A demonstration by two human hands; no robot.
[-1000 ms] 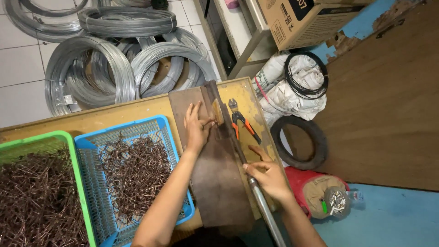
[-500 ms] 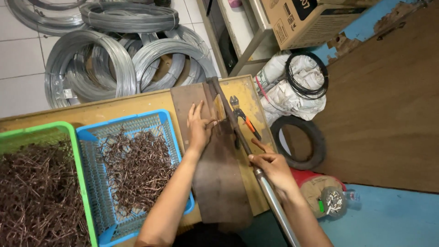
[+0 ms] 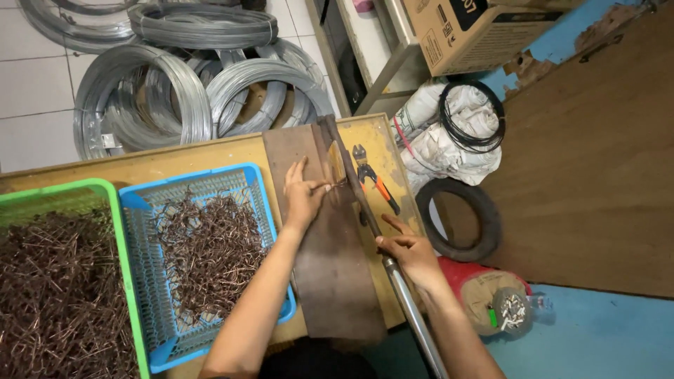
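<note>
My left hand [image 3: 303, 198] rests on a dark metal plate [image 3: 330, 267] on the yellow workbench [image 3: 189, 158], its fingertips pinching a short piece of copper-coloured wire [image 3: 335, 184] against the bending tool. My right hand [image 3: 409, 250] grips the long metal lever [image 3: 393, 270] that runs diagonally along the plate's right edge. The lever's far end reaches the plate's top corner. A blue basket [image 3: 140, 245] of bent copper wire pieces sits just left of my left arm.
A green basket [image 3: 119, 245] full of copper pieces stands at the far left. Orange-handled cutters [image 3: 373, 184] lie on the bench right of the lever. Galvanised wire coils [image 3: 175, 91] lie on the tiled floor behind. A tyre [image 3: 484, 217], white sacks and a cardboard box are at the right.
My right hand has slid slightly down the lever and my left hand's fingers have closed on the wire piece at the tool. The view has shifted a little.
</note>
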